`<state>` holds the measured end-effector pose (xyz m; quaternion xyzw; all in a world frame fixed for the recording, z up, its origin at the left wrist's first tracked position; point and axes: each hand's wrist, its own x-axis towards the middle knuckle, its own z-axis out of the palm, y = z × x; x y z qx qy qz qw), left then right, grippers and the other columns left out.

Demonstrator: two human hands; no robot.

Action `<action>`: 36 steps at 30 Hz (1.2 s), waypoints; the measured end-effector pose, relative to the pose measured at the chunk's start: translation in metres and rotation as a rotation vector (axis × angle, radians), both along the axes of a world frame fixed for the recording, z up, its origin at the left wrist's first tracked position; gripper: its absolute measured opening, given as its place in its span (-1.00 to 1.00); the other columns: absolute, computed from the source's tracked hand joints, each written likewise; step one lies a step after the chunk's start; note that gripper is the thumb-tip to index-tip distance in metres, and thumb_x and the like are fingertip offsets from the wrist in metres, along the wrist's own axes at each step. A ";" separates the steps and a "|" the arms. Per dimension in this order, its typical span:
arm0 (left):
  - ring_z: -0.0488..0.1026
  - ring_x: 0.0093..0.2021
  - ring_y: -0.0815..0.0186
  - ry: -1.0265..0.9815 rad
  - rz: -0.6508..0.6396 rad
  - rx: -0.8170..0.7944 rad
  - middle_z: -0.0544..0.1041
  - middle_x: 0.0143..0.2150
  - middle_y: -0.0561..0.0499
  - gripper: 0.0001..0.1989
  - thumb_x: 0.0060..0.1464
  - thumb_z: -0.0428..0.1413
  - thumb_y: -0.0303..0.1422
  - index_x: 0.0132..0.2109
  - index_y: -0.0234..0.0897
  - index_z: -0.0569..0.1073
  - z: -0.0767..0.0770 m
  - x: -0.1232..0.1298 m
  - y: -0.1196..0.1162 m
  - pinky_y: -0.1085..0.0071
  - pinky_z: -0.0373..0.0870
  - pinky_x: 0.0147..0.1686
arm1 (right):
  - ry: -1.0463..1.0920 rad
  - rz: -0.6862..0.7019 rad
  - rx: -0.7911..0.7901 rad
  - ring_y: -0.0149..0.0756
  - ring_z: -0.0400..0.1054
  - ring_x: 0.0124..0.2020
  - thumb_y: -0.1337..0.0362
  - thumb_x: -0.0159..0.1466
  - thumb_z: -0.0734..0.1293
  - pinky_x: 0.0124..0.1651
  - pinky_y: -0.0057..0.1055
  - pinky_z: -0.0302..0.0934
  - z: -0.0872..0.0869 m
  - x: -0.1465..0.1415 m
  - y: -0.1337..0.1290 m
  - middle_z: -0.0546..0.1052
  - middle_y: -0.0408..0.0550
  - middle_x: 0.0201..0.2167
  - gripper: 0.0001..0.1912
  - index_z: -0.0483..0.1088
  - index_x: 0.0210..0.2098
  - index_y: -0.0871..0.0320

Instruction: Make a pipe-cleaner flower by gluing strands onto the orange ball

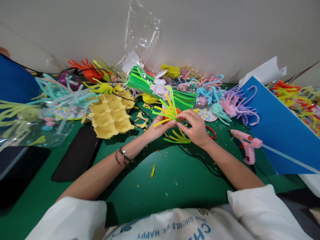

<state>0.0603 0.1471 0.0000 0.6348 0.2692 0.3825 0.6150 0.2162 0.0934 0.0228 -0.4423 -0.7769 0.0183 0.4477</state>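
Observation:
Over the middle of the green table, my left hand [159, 129] grips a fanned bunch of yellow and yellow-green pipe cleaners [172, 106], with something orange showing among them. My right hand [194, 128] is closed in a pinch at the base of the same bunch, its fingertips close to the left thumb. Below the hands lie more yellow-green pipe cleaners [180, 137]. Just right of my right hand, a red loop handle [212, 132] shows, perhaps of scissors. Behind the bunch rests a clear bag of green pipe cleaners [145, 81] with a small paper figure on it.
A pink hot glue gun [247, 145] stands at right, by a blue board [280, 133]. Left are a yellow egg-carton piece [110, 115], a black phone [75, 155] and a dark device [22, 173]. Coloured pipe-cleaner pieces [212, 95] line the wall. A black cable [200, 158] crosses the table.

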 end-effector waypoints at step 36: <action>0.36 -0.37 0.43 -0.170 0.000 -0.165 0.41 -0.31 0.11 -0.46 -0.09 0.22 -0.11 -0.01 -0.21 0.26 -0.008 0.005 -0.004 0.49 0.35 -0.41 | 0.291 0.049 -0.273 -0.45 0.34 -0.40 0.28 0.17 0.33 -0.32 -0.47 0.27 0.010 -0.003 -0.006 0.43 -0.18 -0.42 -0.89 0.29 -0.33 0.12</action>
